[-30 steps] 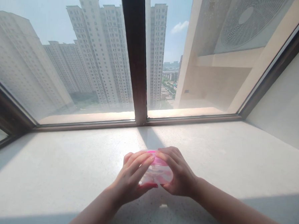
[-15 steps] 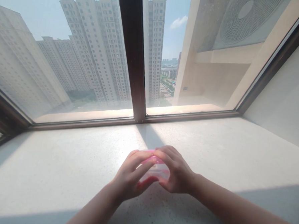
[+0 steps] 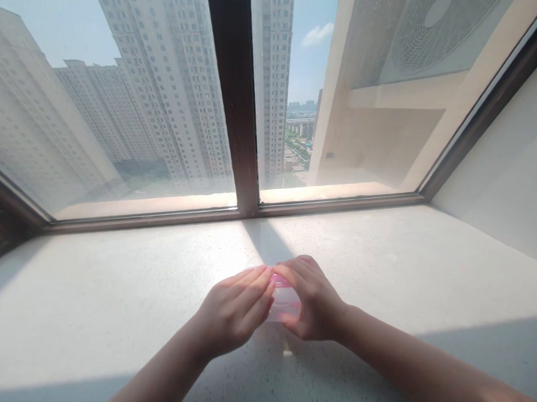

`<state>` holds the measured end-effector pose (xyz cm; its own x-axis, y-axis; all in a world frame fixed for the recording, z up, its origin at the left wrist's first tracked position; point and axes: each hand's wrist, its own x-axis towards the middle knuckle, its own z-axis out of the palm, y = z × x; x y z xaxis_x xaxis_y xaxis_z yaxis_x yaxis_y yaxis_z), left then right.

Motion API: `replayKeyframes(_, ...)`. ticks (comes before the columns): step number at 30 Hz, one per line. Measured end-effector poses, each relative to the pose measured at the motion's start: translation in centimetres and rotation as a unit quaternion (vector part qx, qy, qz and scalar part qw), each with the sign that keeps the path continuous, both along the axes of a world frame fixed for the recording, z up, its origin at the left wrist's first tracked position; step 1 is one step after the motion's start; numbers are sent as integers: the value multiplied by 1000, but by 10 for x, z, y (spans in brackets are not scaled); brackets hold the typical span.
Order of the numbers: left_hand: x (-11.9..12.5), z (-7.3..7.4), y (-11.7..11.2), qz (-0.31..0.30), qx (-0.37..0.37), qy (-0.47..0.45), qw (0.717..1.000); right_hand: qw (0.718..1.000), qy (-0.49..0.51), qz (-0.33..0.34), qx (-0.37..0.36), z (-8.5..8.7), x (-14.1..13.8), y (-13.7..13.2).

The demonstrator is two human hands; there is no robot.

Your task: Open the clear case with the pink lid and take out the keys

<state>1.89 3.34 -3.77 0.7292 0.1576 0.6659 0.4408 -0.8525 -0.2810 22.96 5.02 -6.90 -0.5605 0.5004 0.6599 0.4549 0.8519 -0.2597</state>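
A small clear plastic container (image 3: 285, 299) with a pink lid (image 3: 281, 281) stands on the pale speckled sill (image 3: 110, 301). My left hand (image 3: 236, 310) lies over its left side, fingers pressed together with the tips at the lid. Around the right side curves my right hand (image 3: 318, 299), its thumb low near the base and its fingers over the top. The left part of the container is hidden behind my left hand. Its contents cannot be made out.
Behind the sill rises a window with a dark brown frame (image 3: 248, 182). A white wall (image 3: 500, 153) bounds the right side. Outside are tall buildings (image 3: 175, 82) and an air-conditioner unit (image 3: 439, 36). Shadow bands cross the sill.
My left thumb has come up from below the container's front, and the left fingers have closed together over its left side. The right hand keeps its hold. The view has shifted slightly.
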Motion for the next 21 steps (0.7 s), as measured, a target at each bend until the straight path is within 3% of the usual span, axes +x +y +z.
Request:
replayKeyframes(9,-7,-7,1,-34,10,5,999,1000,5,14,-20,2,-2,-4)
replayKeyframes(21,-7,5,-2,-35,22,19,999,997,14,48,-62,5,1,-4)
